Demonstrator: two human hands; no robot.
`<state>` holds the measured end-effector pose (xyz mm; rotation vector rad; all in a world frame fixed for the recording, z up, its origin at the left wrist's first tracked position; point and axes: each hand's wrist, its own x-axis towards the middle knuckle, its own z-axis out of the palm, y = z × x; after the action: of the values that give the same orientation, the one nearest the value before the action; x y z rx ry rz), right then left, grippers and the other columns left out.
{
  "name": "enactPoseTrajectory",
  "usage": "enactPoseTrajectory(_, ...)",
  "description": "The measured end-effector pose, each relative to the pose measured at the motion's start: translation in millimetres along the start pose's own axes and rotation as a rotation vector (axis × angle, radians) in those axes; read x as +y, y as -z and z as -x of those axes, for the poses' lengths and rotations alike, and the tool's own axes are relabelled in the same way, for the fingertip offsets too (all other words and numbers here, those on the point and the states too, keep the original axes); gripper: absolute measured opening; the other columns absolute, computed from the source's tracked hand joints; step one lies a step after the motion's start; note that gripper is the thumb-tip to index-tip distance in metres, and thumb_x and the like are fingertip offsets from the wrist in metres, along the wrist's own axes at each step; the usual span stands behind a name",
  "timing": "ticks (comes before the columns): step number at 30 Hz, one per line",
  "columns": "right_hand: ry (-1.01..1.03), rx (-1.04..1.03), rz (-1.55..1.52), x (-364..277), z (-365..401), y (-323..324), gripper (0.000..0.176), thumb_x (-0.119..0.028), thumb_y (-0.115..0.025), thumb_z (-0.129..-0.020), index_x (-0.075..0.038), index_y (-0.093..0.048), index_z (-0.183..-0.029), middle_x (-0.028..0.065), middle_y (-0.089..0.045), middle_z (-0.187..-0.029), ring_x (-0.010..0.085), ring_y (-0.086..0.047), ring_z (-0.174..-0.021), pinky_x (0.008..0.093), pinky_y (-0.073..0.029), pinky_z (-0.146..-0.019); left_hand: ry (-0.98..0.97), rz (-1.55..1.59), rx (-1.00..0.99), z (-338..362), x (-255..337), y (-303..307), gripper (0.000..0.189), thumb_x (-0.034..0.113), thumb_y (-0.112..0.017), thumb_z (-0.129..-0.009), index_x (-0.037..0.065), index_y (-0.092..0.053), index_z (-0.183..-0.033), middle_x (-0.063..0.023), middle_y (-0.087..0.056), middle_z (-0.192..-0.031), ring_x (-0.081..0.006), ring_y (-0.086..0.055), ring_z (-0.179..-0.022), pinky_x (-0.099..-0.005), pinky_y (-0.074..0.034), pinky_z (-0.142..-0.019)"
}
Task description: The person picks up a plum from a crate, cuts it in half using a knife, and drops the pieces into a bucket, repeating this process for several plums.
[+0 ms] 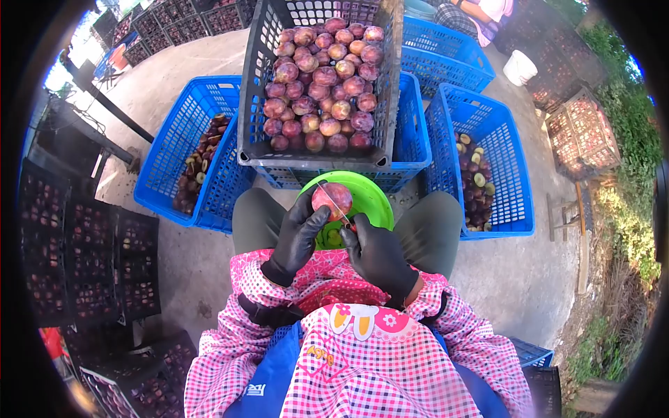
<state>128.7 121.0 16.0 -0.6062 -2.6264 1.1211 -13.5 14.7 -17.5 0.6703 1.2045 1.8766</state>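
Observation:
My left hand [296, 240], in a black glove, is closed around a reddish plum [332, 201]. In my right hand [380, 259], also gloved, is a small knife [337, 207], its thin blade lying across the plum. Both hands are over a bright green basin [378, 197] between my knees, with some pale pieces low inside it. Just beyond stands a black crate [388, 76] full of whole plums [325, 76].
A blue crate [165, 150] on the left and another [512, 160] on the right hold cut plums. More blue crates [446, 52] stand behind. Stacked dark crates [90, 258] line the left side. A white bucket [520, 67] and a seated person [477, 14] are at the upper right.

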Motion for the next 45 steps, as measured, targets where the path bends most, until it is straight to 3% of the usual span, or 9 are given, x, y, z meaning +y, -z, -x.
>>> enactPoseTrajectory(5,0.072,0.132,-0.093,2.8,-1.5,-18.4,0.025,-0.026,-0.054,-0.098,-0.003,-0.050,-0.108,0.0217,-0.062,-0.072,0.0440,-0.061,-0.063,0.0535,-0.046,-0.055,-0.095,-0.132,0.033,0.4,9.5,-15.2,0.062,0.037,-0.056,-0.101,-0.005,-0.038,-0.143,-0.0138,-0.053,-0.135,-0.0218,-0.051,-0.125,-0.0365,-0.038,-0.109)
enactPoseTrajectory(11,0.062,0.218,-0.106,-0.4,4.9,-26.9,0.024,-0.021,-0.055,-0.098,-0.001,-0.049,-0.110,0.0238,-0.063,-0.075,0.0455,-0.061,-0.064,0.0516,-0.046,-0.055,0.200,0.456,-0.060,-10.0,-1.3,-13.3,0.061,0.048,-0.049,-0.102,-0.003,-0.044,-0.136,-0.0133,-0.054,-0.129,-0.0214,-0.055,-0.119,-0.0362,-0.042,-0.105)
enactPoseTrajectory(17,0.120,0.219,-0.166,6.6,1.6,-24.2,0.025,-0.021,-0.056,-0.098,-0.001,-0.049,-0.111,0.0232,-0.064,-0.076,0.0446,-0.062,-0.064,0.0518,-0.047,-0.055,-0.242,-0.540,0.040,-5.7,0.3,-17.1,0.058,0.047,-0.043,-0.104,0.001,-0.042,-0.140,-0.0131,-0.055,-0.131,-0.0191,-0.053,-0.122,-0.0367,-0.044,-0.104)
enactPoseTrajectory(20,0.103,0.213,-0.211,4.6,2.8,-24.1,0.025,-0.020,-0.057,-0.097,0.000,-0.049,-0.111,0.0231,-0.063,-0.076,0.0447,-0.062,-0.064,0.0520,-0.047,-0.055,-0.218,-0.461,0.034,-9.5,3.8,-20.0,0.052,0.042,-0.042,-0.106,0.001,-0.044,-0.138,-0.0125,-0.056,-0.129,-0.0182,-0.053,-0.121,-0.0365,-0.044,-0.104)
enactPoseTrajectory(23,0.072,0.210,-0.191,12.2,5.0,-30.0,0.024,-0.019,-0.058,-0.097,-0.001,-0.049,-0.111,0.0228,-0.064,-0.076,0.0447,-0.062,-0.064,0.0520,-0.047,-0.056,0.268,0.499,-0.103,-4.4,6.5,-26.3,0.062,0.050,-0.047,-0.102,0.001,-0.043,-0.139,-0.0144,-0.056,-0.127,-0.0202,-0.054,-0.118,-0.0368,-0.044,-0.102)
enactPoseTrajectory(29,0.135,0.205,-0.331,5.6,4.0,-14.3,0.025,-0.019,-0.056,-0.098,-0.002,-0.050,-0.115,0.0208,-0.064,-0.076,0.0439,-0.062,-0.065,0.0498,-0.047,-0.056,-0.219,-0.409,-0.068,-8.1,25.2,-25.1,0.055,0.039,-0.053,-0.102,0.002,-0.043,-0.141,-0.0116,-0.054,-0.130,-0.0175,-0.051,-0.123,-0.0347,-0.041,-0.106)
enactPoseTrajectory(33,0.123,0.228,-0.186,10.9,0.7,-21.1,0.026,-0.017,-0.057,-0.097,-0.001,-0.050,-0.116,0.0203,-0.063,-0.077,0.0431,-0.063,-0.067,0.0481,-0.047,-0.057,0.259,0.519,-0.072,-10.3,22.7,-29.6,0.060,0.037,-0.062,-0.097,0.002,-0.042,-0.141,-0.0118,-0.053,-0.131,-0.0190,-0.051,-0.123,-0.0344,-0.042,-0.104)
enactPoseTrajectory(39,0.171,0.198,-0.347,13.8,0.7,-11.1,0.026,-0.019,-0.057,-0.097,0.000,-0.051,-0.115,0.0199,-0.063,-0.076,0.0431,-0.063,-0.065,0.0487,-0.047,-0.056,-0.168,-0.478,-0.064,-8.6,27.7,-24.3,0.063,0.037,-0.064,-0.096,0.000,-0.040,-0.142,-0.0117,-0.052,-0.135,-0.0194,-0.053,-0.120,-0.0339,-0.042,-0.104)
enactPoseTrajectory(45,0.047,0.138,-0.253,18.2,3.5,-21.0,0.021,-0.018,-0.057,-0.098,-0.001,-0.051,-0.109,0.0205,-0.063,-0.077,0.0411,-0.063,-0.067,0.0454,-0.048,-0.059,0.119,0.152,-0.073,-8.0,16.3,-24.6,0.052,0.036,-0.050,-0.104,0.000,-0.044,-0.140,-0.0099,-0.056,-0.130,-0.0177,-0.053,-0.121,-0.0337,-0.041,-0.105)
